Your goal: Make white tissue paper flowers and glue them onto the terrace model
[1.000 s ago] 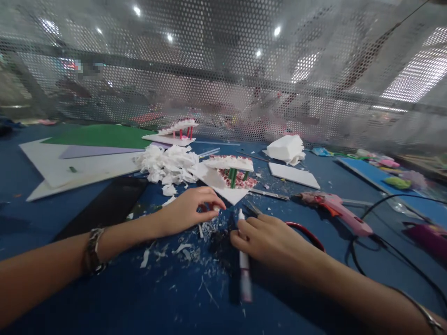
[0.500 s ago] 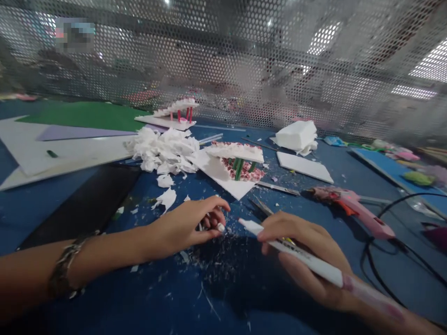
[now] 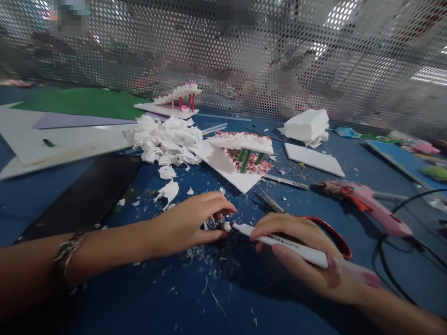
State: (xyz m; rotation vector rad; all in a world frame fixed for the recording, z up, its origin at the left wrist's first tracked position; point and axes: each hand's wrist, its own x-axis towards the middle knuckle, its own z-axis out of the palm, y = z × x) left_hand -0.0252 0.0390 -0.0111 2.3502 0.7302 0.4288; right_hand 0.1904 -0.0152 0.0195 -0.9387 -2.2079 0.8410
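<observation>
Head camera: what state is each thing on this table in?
White marker: gripped in right hand, tip at small white bit.
Small white bit: pinched by left hand.
Scissors: lying flat, handle partly behind right hand.
Glue gun: lying on its side, unheld.
Foam model: standing on green posts.

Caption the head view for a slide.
Right hand aims a white marker at a small white piece pinched by the left hand, amid foam scraps on a blue table.
</observation>
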